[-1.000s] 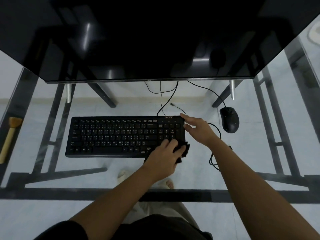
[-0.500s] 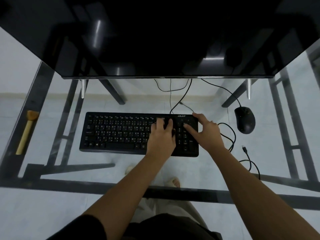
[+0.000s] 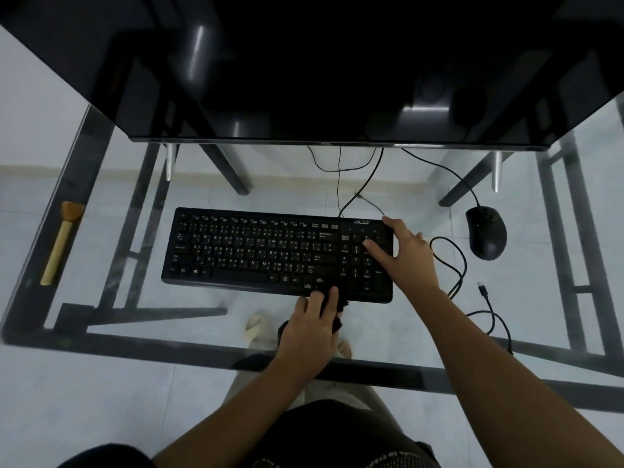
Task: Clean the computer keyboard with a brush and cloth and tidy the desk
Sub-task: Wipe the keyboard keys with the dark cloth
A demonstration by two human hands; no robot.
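Observation:
A black keyboard (image 3: 256, 251) lies flat on the glass desk (image 3: 405, 339). My left hand (image 3: 310, 329) presses a dark cloth (image 3: 337, 320) against the keyboard's front edge, near its right half; most of the cloth is hidden under the hand. My right hand (image 3: 403, 255) rests spread on the number pad at the keyboard's right end, holding it down. A brush (image 3: 62, 241) with a pale wooden handle and tan bristles lies at the desk's far left edge, away from both hands.
A large dark monitor (image 3: 304, 69) overhangs the back of the desk. A black mouse (image 3: 486, 236) sits right of the keyboard. Loose black cables (image 3: 456, 265) curl between them and toward the front right. Feet in slippers show through the glass.
My left hand with the cloth has slid from the keys back down to the keyboard's front edge. My right hand stays on the number pad.

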